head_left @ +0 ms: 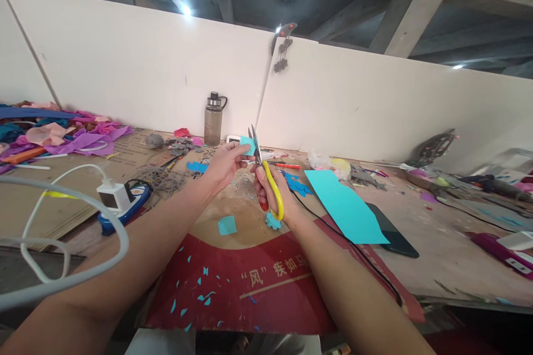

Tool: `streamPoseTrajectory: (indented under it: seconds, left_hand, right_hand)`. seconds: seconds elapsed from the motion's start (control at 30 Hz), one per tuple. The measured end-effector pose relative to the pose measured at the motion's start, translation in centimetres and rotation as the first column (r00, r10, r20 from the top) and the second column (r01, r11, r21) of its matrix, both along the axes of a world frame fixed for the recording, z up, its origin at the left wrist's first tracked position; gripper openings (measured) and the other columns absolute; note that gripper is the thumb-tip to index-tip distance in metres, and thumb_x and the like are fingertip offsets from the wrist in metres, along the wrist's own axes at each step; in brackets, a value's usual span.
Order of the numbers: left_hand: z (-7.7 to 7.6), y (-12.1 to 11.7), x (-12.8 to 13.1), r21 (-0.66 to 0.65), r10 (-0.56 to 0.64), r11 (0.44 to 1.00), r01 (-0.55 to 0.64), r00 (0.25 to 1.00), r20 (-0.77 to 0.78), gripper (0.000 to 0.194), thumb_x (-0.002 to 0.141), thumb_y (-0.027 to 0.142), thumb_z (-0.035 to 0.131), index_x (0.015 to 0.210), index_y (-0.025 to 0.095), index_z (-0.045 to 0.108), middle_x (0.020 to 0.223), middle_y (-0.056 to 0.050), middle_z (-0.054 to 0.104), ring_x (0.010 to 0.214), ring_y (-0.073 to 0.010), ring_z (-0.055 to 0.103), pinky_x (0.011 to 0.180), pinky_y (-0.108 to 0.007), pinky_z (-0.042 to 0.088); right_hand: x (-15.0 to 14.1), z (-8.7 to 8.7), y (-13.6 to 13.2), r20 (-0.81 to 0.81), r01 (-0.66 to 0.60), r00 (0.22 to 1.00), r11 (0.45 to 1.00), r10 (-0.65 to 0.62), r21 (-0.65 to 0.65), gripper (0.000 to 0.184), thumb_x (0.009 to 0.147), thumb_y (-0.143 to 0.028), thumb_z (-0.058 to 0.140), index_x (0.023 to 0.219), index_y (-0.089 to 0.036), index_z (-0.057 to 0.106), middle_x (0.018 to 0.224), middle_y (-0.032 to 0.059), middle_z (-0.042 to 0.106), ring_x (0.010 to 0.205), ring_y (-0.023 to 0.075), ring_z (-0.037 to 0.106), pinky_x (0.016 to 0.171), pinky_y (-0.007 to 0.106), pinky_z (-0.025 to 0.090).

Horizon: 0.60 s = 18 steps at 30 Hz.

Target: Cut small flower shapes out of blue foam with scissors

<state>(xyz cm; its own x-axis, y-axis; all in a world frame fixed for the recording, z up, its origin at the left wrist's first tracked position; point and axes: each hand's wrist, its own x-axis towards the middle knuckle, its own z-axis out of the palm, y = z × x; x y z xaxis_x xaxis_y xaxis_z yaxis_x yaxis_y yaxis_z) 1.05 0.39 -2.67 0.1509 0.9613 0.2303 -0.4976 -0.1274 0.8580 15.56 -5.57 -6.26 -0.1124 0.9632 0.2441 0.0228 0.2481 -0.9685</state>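
Note:
My left hand point(227, 166) pinches a small piece of turquoise paper point(248, 146) above the middle of the worktable. Scissors point(272, 186) with yellow handles are in my right hand point(268, 191), blades pointing up and slightly parted beside the paper's right edge. Below my hands lie another turquoise paper piece point(227, 225) and a turquoise gear-shaped cutout point(273, 221). Small turquoise scraps point(204, 298) are scattered over the red printed cardboard point(270, 305) near me. A large turquoise sheet point(347, 206) rests to the right of my right hand, partly over a dark phone-like slab point(395, 233).
A bottle point(212, 122) stands by the white partition point(137, 72). Blue cutouts point(297, 184) lie beyond my right hand. To the left are a power strip point(125, 208) with a charger, a white cable point(120, 233) and colourful fabric-like scraps point(83, 136). A black cord point(353, 247) crosses the right side.

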Motion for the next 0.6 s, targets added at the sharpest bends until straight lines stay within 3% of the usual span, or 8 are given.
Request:
streamPoseTrajectory:
  seconds: [0.3,0.6]
  left_hand:
    - [0.69,-0.44,-0.09,-0.011,0.039,0.999,-0.039,0.998,-0.042,0.032,0.064,0.027,0.096,0.071,0.017,0.066,0.073,-0.003,0.073,0.063,-0.0119,0.066,0.058,-0.023,0.043]
    - [0.43,-0.02,-0.41,0.005,0.028,1.000,-0.028,0.999,-0.019,0.029,0.065,0.026,0.093,0.073,0.016,0.067,0.075,-0.003,0.074,0.065,-0.0116,0.067,0.058,-0.023,0.042]
  right_hand:
    - [-0.06,0.01,-0.08,0.024,-0.002,1.000,1.000,0.002,0.000,0.059,0.082,-0.079,0.073,0.098,-0.026,0.053,0.065,-0.0074,0.042,0.048,0.0094,0.034,0.040,0.022,0.030]
    - [-0.09,-0.18,-0.06,0.019,-0.001,1.000,1.000,0.000,0.005,0.055,0.084,-0.077,0.074,0.093,-0.026,0.053,0.063,-0.0070,0.042,0.046,0.0101,0.036,0.039,0.022,0.031]
